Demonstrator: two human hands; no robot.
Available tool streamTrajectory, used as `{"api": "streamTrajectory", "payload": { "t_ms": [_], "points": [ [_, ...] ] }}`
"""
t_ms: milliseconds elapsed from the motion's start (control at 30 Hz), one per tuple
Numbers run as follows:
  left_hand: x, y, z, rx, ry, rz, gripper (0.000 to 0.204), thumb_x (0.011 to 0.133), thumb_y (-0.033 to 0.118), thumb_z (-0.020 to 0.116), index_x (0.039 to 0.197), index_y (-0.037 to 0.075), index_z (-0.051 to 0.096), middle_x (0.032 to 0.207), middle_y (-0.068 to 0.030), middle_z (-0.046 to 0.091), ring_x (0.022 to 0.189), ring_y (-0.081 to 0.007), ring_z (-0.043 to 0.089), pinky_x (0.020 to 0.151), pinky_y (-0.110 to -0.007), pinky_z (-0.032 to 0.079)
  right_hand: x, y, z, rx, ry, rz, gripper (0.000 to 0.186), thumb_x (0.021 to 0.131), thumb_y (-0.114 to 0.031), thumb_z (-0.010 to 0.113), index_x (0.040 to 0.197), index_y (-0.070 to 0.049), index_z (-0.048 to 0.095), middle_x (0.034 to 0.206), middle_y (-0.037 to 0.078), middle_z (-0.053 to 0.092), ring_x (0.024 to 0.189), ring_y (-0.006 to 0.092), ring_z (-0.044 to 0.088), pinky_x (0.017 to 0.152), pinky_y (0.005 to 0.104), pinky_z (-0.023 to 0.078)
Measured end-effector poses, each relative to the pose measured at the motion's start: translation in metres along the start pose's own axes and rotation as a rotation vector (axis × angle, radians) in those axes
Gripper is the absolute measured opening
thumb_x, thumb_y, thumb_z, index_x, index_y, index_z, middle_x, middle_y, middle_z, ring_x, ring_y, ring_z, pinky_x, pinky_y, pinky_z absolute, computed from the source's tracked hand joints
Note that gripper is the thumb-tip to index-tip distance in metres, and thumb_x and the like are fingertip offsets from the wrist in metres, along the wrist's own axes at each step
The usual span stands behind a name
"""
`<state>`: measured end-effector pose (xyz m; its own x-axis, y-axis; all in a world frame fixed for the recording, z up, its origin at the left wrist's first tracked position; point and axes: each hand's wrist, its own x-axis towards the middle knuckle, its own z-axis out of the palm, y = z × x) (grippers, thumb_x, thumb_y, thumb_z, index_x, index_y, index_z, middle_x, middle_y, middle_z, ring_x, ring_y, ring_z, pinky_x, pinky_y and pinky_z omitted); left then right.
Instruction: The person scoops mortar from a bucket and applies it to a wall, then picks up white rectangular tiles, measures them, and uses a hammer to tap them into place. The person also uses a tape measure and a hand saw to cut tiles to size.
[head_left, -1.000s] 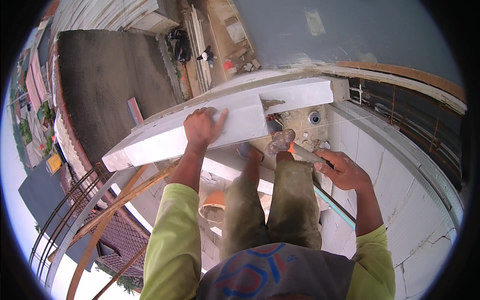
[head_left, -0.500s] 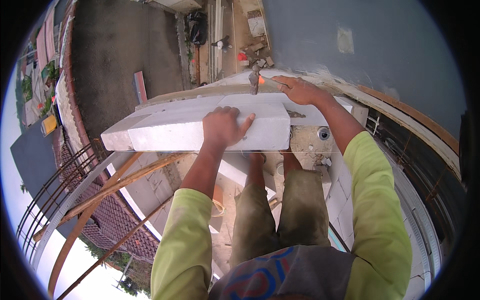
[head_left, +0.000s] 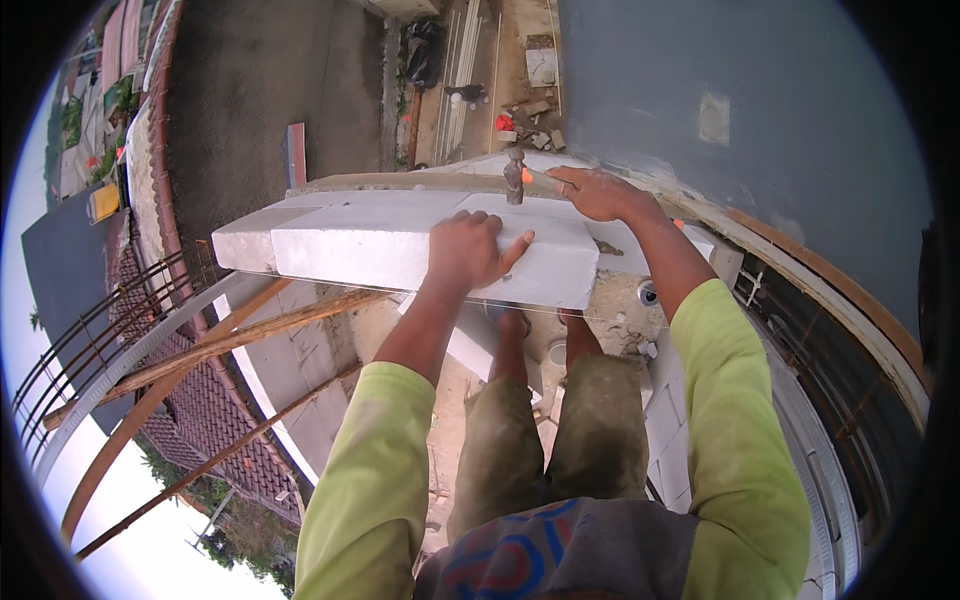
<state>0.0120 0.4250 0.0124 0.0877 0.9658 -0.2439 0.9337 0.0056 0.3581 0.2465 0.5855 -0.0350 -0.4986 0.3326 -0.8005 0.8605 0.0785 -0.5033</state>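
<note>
A long white masonry block (head_left: 350,252) lies along the top of a wall in front of me. My left hand (head_left: 468,250) rests on it, palm against the near face, fingers over the top edge and thumb spread toward the right. In my right hand (head_left: 597,193) is the handle of a hammer (head_left: 515,178), the fingers closed round it. The hammer's metal head stands over the block's top face, just beyond my left fingertips; whether it touches cannot be told. A patch of grey mortar (head_left: 606,247) shows beside the block's right end.
A thin string (head_left: 630,318) runs along the wall's near side. Wooden poles (head_left: 220,345) slant in at left, near steel bars (head_left: 95,330). Beyond the wall is a drop to ground with rubble (head_left: 540,115). A grey wall (head_left: 640,80) rises at far right. My feet are below, among white blocks (head_left: 490,345).
The view has shifted slightly, so the wall sits tilted and a little to the right. My left hand keeps its place on the block; the hammer stays over the block's top.
</note>
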Motion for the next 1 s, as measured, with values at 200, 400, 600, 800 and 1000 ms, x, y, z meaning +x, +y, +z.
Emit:
{"api": "streamTrajectory", "payload": {
  "t_ms": [200, 400, 600, 800, 1000],
  "points": [
    [-0.005, -0.001, -0.007, 0.091, -0.111, -0.064, 0.059, 0.102, 0.065, 0.065, 0.094, 0.009, 0.084, 0.088, -0.0122, 0.081, 0.086, -0.032, 0.08, 0.074, -0.044, 0.064, -0.175, 0.007, 0.021, 0.511, 0.35, 0.116, 0.057, 0.119, -0.035, 0.051, 0.174, -0.024, 0.039, 0.111, 0.012, 0.071, 0.095, 0.0242, 0.069, 0.083, 0.0385, 0.057],
    [-0.001, 0.005, -0.011, 0.101, -0.105, -0.047, 0.059, 0.103, 0.064, 0.065, 0.096, 0.01, 0.084, 0.091, -0.0118, 0.082, 0.089, -0.0313, 0.08, 0.077, -0.043, 0.063, -0.391, 0.041, 0.122, 1.412, 0.098, 0.233, 0.057, 0.117, -0.029, 0.059, 0.17, -0.022, 0.04, 0.074, -0.002, 0.049, 0.055, 0.0069, 0.044, 0.048, 0.0266, 0.039],
    [0.003, 0.009, -0.011, 0.103, -0.138, -0.049, 0.057, 0.104, 0.062, 0.065, 0.102, 0.009, 0.085, 0.093, -0.0117, 0.082, 0.093, -0.0326, 0.08, 0.079, -0.044, 0.063, -0.362, 0.079, 0.209, 1.435, 0.255, 0.719, 0.051, 0.118, -0.031, 0.056, 0.168, -0.029, 0.042, 0.078, -0.003, 0.05, 0.057, 0.0071, 0.045, 0.049, 0.0268, 0.039],
    [0.001, 0.007, -0.01, 0.14, -0.141, -0.046, 0.055, 0.106, 0.061, 0.063, 0.106, 0.01, 0.085, 0.095, -0.0115, 0.082, 0.095, -0.0336, 0.08, 0.081, -0.046, 0.063, -0.216, 0.081, 0.24, 1.82, 0.874, 0.645, 0.046, 0.12, -0.035, 0.051, 0.164, -0.035, 0.038, 0.08, -0.003, 0.048, 0.057, 0.007, 0.046, 0.048, 0.0251, 0.039],
    [0.002, 0.007, -0.009, 0.122, -0.17, -0.051, 0.057, 0.107, 0.062, 0.06, 0.108, 0.011, 0.085, 0.094, -0.0108, 0.081, 0.095, -0.0335, 0.079, 0.082, -0.047, 0.062, -0.148, 0.02, 0.249, 1.729, 0.5, 0.301, 0.054, 0.119, -0.039, 0.053, 0.169, -0.034, 0.032, 0.078, -0.002, 0.047, 0.053, 0.0086, 0.044, 0.046, 0.0285, 0.04]
  ]
}}
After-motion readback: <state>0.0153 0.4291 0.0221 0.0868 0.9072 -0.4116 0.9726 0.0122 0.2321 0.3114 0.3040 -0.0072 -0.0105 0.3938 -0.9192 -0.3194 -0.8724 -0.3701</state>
